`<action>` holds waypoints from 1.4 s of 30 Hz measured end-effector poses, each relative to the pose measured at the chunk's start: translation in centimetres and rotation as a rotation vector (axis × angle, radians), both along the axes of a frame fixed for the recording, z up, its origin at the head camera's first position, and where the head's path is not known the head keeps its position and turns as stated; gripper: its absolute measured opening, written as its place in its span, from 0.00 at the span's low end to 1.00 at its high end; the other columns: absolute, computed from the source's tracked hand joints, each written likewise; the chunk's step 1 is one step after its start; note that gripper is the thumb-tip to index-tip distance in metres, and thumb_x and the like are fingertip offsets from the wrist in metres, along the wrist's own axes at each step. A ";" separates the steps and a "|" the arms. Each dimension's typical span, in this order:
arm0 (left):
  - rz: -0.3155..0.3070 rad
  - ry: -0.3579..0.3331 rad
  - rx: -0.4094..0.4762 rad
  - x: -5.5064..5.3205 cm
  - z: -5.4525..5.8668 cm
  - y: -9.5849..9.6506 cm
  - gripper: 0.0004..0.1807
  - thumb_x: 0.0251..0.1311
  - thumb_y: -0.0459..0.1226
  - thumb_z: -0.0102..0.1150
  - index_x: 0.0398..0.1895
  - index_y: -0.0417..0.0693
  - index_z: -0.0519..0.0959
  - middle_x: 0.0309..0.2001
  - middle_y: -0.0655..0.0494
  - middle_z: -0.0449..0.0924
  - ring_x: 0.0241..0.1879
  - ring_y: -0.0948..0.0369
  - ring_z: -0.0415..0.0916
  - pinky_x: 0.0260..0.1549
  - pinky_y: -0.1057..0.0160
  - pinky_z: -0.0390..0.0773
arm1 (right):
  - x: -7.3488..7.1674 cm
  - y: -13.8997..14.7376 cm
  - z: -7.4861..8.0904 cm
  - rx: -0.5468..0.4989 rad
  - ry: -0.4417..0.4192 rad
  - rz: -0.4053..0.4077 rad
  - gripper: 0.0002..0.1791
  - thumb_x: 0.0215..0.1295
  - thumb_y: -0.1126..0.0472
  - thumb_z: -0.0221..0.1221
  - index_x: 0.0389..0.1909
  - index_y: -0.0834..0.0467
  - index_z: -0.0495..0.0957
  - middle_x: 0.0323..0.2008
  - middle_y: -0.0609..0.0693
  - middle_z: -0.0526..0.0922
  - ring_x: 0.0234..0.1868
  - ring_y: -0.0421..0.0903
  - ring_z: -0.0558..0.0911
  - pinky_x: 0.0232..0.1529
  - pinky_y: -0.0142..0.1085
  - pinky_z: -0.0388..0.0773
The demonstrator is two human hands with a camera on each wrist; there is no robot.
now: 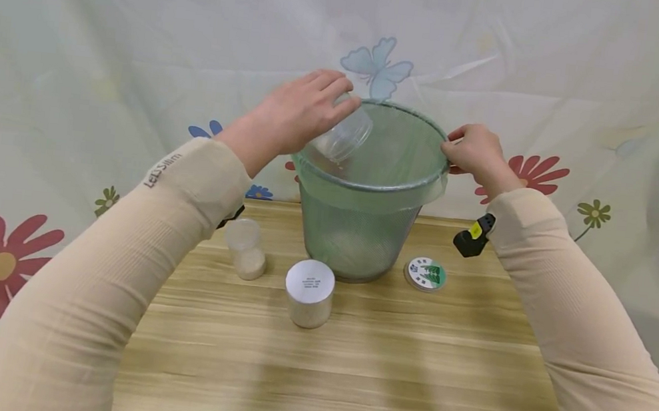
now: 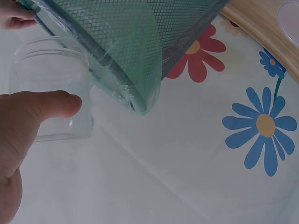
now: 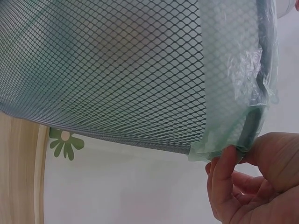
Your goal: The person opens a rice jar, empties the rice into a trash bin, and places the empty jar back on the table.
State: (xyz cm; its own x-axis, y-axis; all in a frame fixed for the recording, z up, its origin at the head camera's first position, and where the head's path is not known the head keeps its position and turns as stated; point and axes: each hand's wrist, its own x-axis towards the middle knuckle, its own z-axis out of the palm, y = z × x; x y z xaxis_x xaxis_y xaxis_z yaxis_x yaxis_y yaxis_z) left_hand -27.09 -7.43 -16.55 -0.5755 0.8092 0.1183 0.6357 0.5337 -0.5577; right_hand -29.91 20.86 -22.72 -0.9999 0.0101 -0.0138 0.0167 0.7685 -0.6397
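My left hand (image 1: 309,111) grips a clear plastic jar (image 1: 346,133), tipped with its mouth over the left side of a mesh wastebasket (image 1: 356,235). Small pale bits show near the jar's mouth. In the left wrist view the thumb lies along the wall of the clear jar (image 2: 51,77). A thin green plastic bag (image 1: 366,199) lines the basket, its edge folded down over the rim. With its fingers and thumb, my right hand (image 1: 478,153) pinches the rim and bag at the right side; the right wrist view shows the bag's folded edge (image 3: 224,135) at the fingertips.
On the wooden table (image 1: 348,375), a clear container (image 1: 246,250) with pale grains stands left of the basket. A white-topped jar (image 1: 309,294) is in front, and a round lid with a green print (image 1: 426,273) lies to the right. A flowered curtain (image 1: 156,80) hangs close behind.
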 end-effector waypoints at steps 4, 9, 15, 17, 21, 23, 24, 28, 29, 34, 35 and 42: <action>-0.008 0.033 -0.051 0.0 0.0 0.1 0.37 0.51 0.23 0.59 0.66 0.38 0.57 0.64 0.37 0.57 0.65 0.44 0.54 0.66 0.53 0.53 | 0.0 0.0 0.0 0.006 0.000 -0.004 0.25 0.66 0.57 0.46 0.59 0.69 0.64 0.48 0.65 0.74 0.26 0.36 0.79 0.42 0.39 0.80; -0.004 0.069 -0.109 0.1 0.0 0.2 0.39 0.50 0.24 0.61 0.67 0.40 0.56 0.65 0.38 0.56 0.66 0.45 0.53 0.67 0.53 0.52 | -0.1 -0.1 0.0 0.005 -0.002 -0.008 0.25 0.66 0.57 0.46 0.59 0.69 0.64 0.49 0.65 0.74 0.24 0.35 0.79 0.40 0.37 0.81; -0.030 0.134 -0.185 0.1 -0.1 0.3 0.39 0.52 0.24 0.59 0.68 0.42 0.56 0.65 0.39 0.56 0.66 0.46 0.53 0.67 0.54 0.52 | -0.1 -0.1 0.1 0.021 -0.002 -0.008 0.25 0.66 0.57 0.45 0.59 0.69 0.64 0.49 0.65 0.73 0.24 0.35 0.79 0.40 0.38 0.81; -0.050 0.157 -0.195 0.1 -0.2 0.4 0.37 0.53 0.23 0.58 0.67 0.42 0.56 0.65 0.39 0.57 0.65 0.46 0.54 0.67 0.54 0.52 | -0.1 -0.1 0.1 0.027 -0.001 -0.007 0.25 0.66 0.57 0.45 0.59 0.69 0.64 0.49 0.65 0.74 0.24 0.35 0.79 0.39 0.37 0.81; -0.087 0.187 -0.208 0.1 -0.3 0.5 0.35 0.54 0.24 0.57 0.67 0.42 0.57 0.65 0.39 0.58 0.65 0.46 0.55 0.67 0.54 0.53 | 0.0 -0.1 0.1 0.031 0.001 -0.005 0.26 0.66 0.57 0.45 0.60 0.69 0.64 0.49 0.65 0.74 0.24 0.34 0.79 0.41 0.38 0.81; -0.103 0.209 -0.224 0.1 -0.4 0.6 0.35 0.55 0.25 0.57 0.66 0.41 0.58 0.65 0.39 0.58 0.65 0.46 0.56 0.66 0.54 0.54 | 0.0 -0.1 0.1 0.031 0.000 -0.004 0.26 0.66 0.57 0.45 0.60 0.69 0.63 0.49 0.66 0.74 0.24 0.34 0.79 0.42 0.39 0.80; -0.109 0.218 -0.231 0.1 -0.4 0.6 0.34 0.55 0.25 0.57 0.66 0.41 0.58 0.65 0.39 0.58 0.64 0.46 0.56 0.66 0.54 0.54 | 0.0 -0.2 0.1 0.030 -0.001 -0.004 0.26 0.66 0.57 0.45 0.60 0.69 0.63 0.49 0.66 0.74 0.24 0.34 0.79 0.42 0.40 0.80; -0.114 0.257 -0.283 0.1 -0.3 0.8 0.41 0.50 0.32 0.65 0.67 0.41 0.56 0.65 0.38 0.57 0.65 0.46 0.55 0.66 0.55 0.54 | 0.0 -0.2 0.2 0.033 -0.001 -0.005 0.26 0.67 0.57 0.45 0.60 0.69 0.64 0.48 0.65 0.74 0.23 0.34 0.79 0.43 0.41 0.80; -0.112 0.263 -0.295 0.1 -0.3 0.9 0.43 0.48 0.33 0.67 0.67 0.41 0.56 0.66 0.38 0.56 0.65 0.46 0.54 0.67 0.55 0.53 | 0.0 -0.2 0.2 0.035 0.000 -0.006 0.26 0.67 0.57 0.45 0.60 0.69 0.64 0.48 0.65 0.74 0.23 0.34 0.79 0.43 0.41 0.80; -0.109 0.276 -0.330 0.2 -0.3 0.9 0.42 0.49 0.32 0.66 0.67 0.41 0.55 0.66 0.38 0.56 0.67 0.47 0.53 0.67 0.54 0.52 | 0.0 -0.2 0.2 0.038 0.003 -0.007 0.25 0.67 0.57 0.46 0.59 0.69 0.64 0.48 0.65 0.74 0.23 0.34 0.79 0.44 0.42 0.79; -0.113 0.282 -0.328 0.2 -0.4 0.9 0.39 0.53 0.30 0.62 0.67 0.41 0.56 0.66 0.38 0.56 0.66 0.47 0.53 0.67 0.54 0.52 | 0.0 -0.2 0.2 0.039 0.004 -0.006 0.25 0.67 0.57 0.46 0.59 0.69 0.64 0.48 0.65 0.74 0.23 0.34 0.78 0.44 0.42 0.79; -0.107 0.329 -0.406 0.1 -0.5 1.0 0.45 0.48 0.37 0.67 0.68 0.43 0.54 0.66 0.40 0.56 0.67 0.47 0.51 0.67 0.54 0.50 | 0.0 -0.2 0.2 0.056 0.013 -0.001 0.25 0.66 0.57 0.45 0.59 0.69 0.65 0.46 0.65 0.75 0.22 0.34 0.78 0.37 0.37 0.81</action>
